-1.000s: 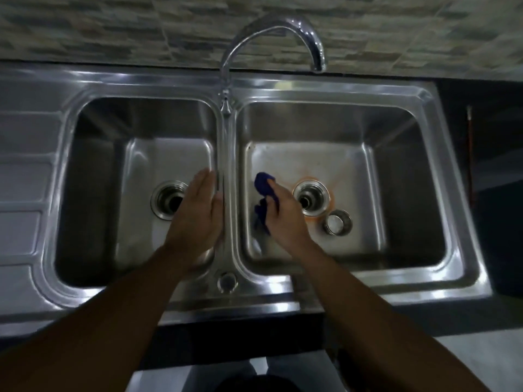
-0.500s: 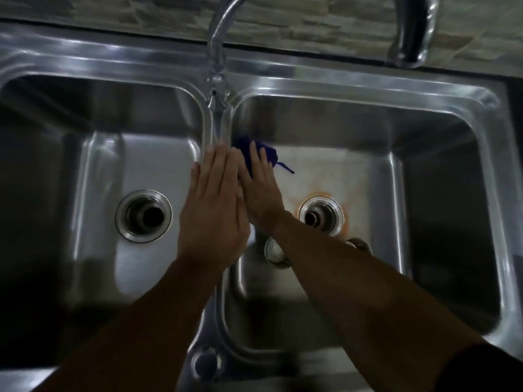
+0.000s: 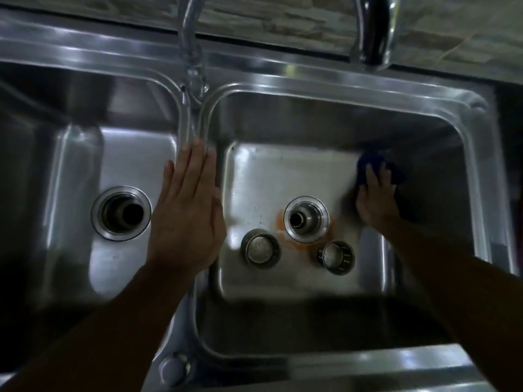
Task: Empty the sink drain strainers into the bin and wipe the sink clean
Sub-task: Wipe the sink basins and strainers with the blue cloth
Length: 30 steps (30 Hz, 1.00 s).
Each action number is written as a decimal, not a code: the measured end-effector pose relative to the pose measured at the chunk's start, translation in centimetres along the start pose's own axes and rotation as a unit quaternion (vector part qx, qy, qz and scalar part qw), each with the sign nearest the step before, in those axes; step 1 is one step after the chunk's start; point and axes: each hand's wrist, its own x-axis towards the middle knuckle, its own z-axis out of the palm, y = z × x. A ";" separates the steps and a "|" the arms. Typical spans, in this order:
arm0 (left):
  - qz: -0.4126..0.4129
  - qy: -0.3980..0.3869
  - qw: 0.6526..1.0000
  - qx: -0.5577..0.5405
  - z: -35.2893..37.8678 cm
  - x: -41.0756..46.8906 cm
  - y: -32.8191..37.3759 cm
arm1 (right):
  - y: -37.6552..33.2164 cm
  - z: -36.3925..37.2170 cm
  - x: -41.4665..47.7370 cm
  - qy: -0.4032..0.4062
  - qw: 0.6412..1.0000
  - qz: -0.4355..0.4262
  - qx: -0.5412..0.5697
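Observation:
A steel double sink (image 3: 325, 80) fills the view. My left hand (image 3: 188, 213) lies flat, fingers together, on the divider between the two bowls. My right hand (image 3: 376, 193) presses a dark blue cloth (image 3: 394, 168) against the far right corner of the right bowl's floor. Two metal drain strainers stand loose on that floor: one (image 3: 261, 249) left of the open drain (image 3: 306, 219), the other (image 3: 336, 257) to its right. An orange stain (image 3: 280, 226) rings that drain. The left bowl's drain (image 3: 121, 213) is open too.
The curved tap (image 3: 190, 38) rises from the back rim above the divider, and its spout (image 3: 373, 29) hangs over the right bowl's back edge. A tiled wall runs behind the sink. A round cap (image 3: 173, 367) sits on the front rim.
My right hand has swept the blue cloth from beside the divider across to the far right corner of the right bowl. My left hand stays on the divider. The view moved closer.

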 end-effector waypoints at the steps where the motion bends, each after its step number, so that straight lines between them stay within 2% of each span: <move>1: 0.000 0.000 1.000 0.001 0.0 0.0 0.1 | -1.0 0.2 0.1 0.002 1.000 0.014 0.016; 3: -0.002 0.003 1.000 0.004 0.0 -0.1 0.2 | -5.3 0.2 -0.2 0.025 0.998 0.001 0.055; 6: -0.003 0.010 1.000 0.008 0.0 0.0 0.3 | -14.6 0.7 -2.4 0.010 0.986 -0.161 0.031; 10: -0.007 0.011 1.000 0.014 0.1 0.0 0.3 | -24.5 0.9 -5.4 -0.011 0.958 -0.231 0.169; 12: -0.007 0.010 1.000 0.022 0.1 0.0 0.4 | -25.4 1.1 -5.4 -0.028 0.946 -0.269 0.181; 15: -0.004 0.015 1.000 0.019 0.1 -0.1 0.4 | -22.1 1.0 -3.6 -0.026 0.950 -0.307 0.059; 18: -0.002 0.016 1.000 0.016 0.2 -0.1 0.3 | -15.9 1.3 -2.2 0.000 0.969 -0.246 0.023; 20: 0.001 0.012 1.000 0.023 0.2 -0.3 0.2 | -10.6 0.9 -1.0 0.014 0.986 -0.165 0.022; 22: 0.002 0.009 1.000 0.028 0.2 -0.3 0.2 | -4.9 0.3 0.3 0.001 0.996 -0.089 -0.008; 24: -0.001 0.011 1.000 0.029 0.2 -0.3 0.2 | -1.2 -0.7 1.0 -0.045 0.998 -0.030 -0.032; 27: 0.001 0.014 0.999 0.036 0.1 -0.3 0.4 | -2.7 -1.6 1.9 -0.062 0.998 0.030 0.016; 30: 0.000 0.014 0.999 0.039 0.0 -0.3 0.5 | -9.8 -2.0 1.6 -0.066 0.996 0.057 0.032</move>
